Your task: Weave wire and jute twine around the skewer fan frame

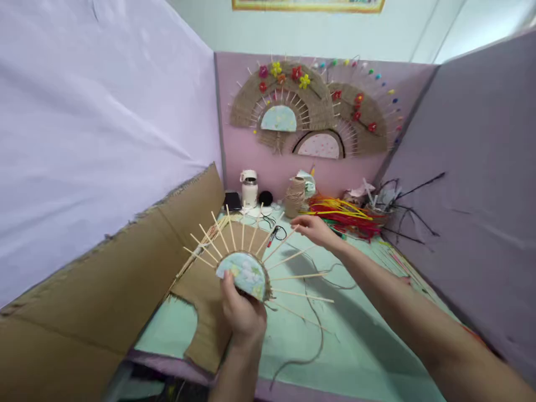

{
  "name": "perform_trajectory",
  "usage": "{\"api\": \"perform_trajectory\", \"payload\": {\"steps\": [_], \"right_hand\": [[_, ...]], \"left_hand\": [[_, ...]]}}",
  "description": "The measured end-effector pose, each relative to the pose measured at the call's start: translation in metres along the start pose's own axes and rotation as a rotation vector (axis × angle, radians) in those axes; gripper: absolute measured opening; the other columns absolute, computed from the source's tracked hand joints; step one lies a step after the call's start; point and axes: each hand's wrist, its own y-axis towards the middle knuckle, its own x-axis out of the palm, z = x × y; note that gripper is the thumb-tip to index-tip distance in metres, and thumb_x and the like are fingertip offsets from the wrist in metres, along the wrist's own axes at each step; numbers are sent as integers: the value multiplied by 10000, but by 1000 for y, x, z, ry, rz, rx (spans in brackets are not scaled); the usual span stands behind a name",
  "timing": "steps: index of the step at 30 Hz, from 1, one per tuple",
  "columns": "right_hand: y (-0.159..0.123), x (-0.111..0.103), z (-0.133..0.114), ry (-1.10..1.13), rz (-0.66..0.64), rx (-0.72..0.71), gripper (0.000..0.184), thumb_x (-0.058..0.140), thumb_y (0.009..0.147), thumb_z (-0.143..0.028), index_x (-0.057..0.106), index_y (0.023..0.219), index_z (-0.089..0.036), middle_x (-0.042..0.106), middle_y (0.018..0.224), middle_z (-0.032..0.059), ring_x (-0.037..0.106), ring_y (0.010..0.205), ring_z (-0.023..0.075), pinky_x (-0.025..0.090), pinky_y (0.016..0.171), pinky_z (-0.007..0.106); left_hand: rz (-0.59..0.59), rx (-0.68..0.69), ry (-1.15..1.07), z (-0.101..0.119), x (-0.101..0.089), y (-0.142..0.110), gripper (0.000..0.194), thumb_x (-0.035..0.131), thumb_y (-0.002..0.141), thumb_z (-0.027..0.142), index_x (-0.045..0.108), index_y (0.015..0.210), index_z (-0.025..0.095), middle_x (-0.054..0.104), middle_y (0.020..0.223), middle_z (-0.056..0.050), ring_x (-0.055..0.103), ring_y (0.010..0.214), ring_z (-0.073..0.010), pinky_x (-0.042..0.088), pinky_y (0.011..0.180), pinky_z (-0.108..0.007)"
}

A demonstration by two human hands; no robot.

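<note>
My left hand (243, 312) grips a half-round fan base (243, 272) covered in pale blue floral fabric, thumb on its front. Thin wooden sticks (300, 276) fan out from its curved edge, which is bound in brown twine. My right hand (315, 230) is closed, with its fingertips pinched at the outer end of one stick (280, 245) on the upper right. A loose length of grey-brown twine (321, 335) curls over the table below the fan; whether it joins the fan is unclear.
Brown cardboard (209, 335) lies under the fan on the pale green table (335, 357). At the back stand a white bottle (250, 192), a twine spool (295, 195) and red and yellow pipe cleaners (347, 215). Decorated fans (285, 95) hang on the pink panel.
</note>
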Motion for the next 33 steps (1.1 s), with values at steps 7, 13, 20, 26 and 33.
{"api": "perform_trajectory", "payload": {"steps": [7, 13, 20, 26, 33], "right_hand": [[97, 33, 6, -208, 27, 75, 270, 501, 813, -105, 672, 1022, -108, 687, 1062, 119, 616, 975, 196, 437, 874, 281], [150, 70, 4, -252, -59, 126, 245, 542, 811, -132, 686, 1009, -152, 677, 1103, 90, 597, 1037, 188, 408, 891, 237], [193, 109, 5, -232, -107, 390, 293, 569, 839, -357, 680, 916, -97, 686, 1000, 141, 622, 967, 219, 452, 826, 308], [193, 133, 0, -89, -22, 520, 309, 637, 804, -322, 643, 1038, -120, 578, 1194, 162, 517, 1137, 283, 437, 905, 380], [200, 107, -22, 451, -10, 553, 323, 538, 886, -319, 543, 1152, -135, 578, 1132, 88, 596, 950, 193, 515, 793, 384]], "left_hand": [[111, -61, 66, -4, -22, 9, 269, 575, 774, 383, 628, 954, 190, 627, 922, 5, 615, 774, -107, 507, 638, -195], [183, -167, 94, -1, -28, 6, 276, 547, 792, 394, 633, 952, 186, 643, 868, 2, 623, 695, -112, 513, 594, -203], [327, -317, 149, 5, -28, 8, 428, 571, 745, 451, 607, 1085, 193, 659, 844, -33, 637, 632, -168, 521, 533, -265], [371, -465, 192, 10, -28, 12, 453, 536, 760, 463, 604, 1089, 160, 662, 804, -63, 655, 633, -212, 544, 577, -324], [323, -401, 145, 4, -31, 11, 460, 561, 742, 470, 605, 1099, 182, 659, 881, -69, 660, 701, -215, 540, 568, -307]]}}
